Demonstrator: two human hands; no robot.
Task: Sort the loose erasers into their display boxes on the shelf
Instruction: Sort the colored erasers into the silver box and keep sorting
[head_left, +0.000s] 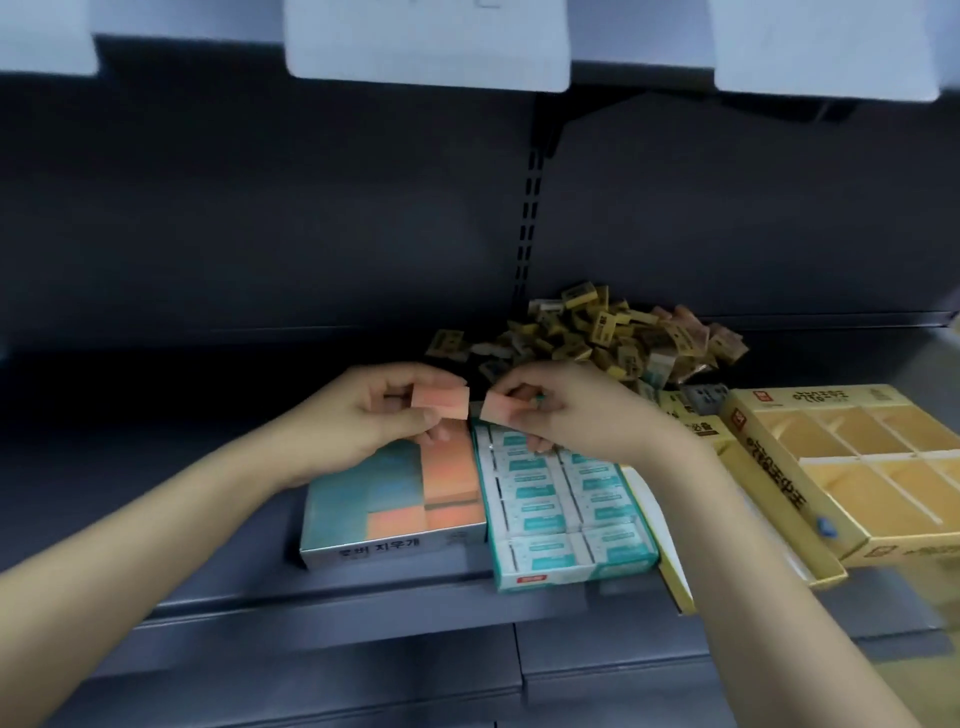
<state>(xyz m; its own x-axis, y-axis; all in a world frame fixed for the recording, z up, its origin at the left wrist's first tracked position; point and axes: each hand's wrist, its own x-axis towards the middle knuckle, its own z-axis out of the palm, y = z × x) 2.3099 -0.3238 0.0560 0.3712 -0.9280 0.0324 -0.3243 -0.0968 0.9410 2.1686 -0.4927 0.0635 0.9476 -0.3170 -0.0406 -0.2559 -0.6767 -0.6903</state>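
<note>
Head view: left hand (395, 415) and right hand (561, 415) each pinch a pink eraser (440, 402) over the part-filled pink box (395, 499), teal box (561, 514) looks full, gold box (883, 467) at 3 o'clock apparently empty, loose pile (597, 338) at 1 o'clock unsorted.

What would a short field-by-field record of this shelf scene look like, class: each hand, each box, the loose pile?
left hand: pinches a pink eraser
right hand: pinches a second pink eraser
grey box: partly filled with pink erasers
teal box: rows of white-and-teal erasers
yellow box: compartments look empty
loose pile: mostly yellow erasers, behind the boxes
</note>
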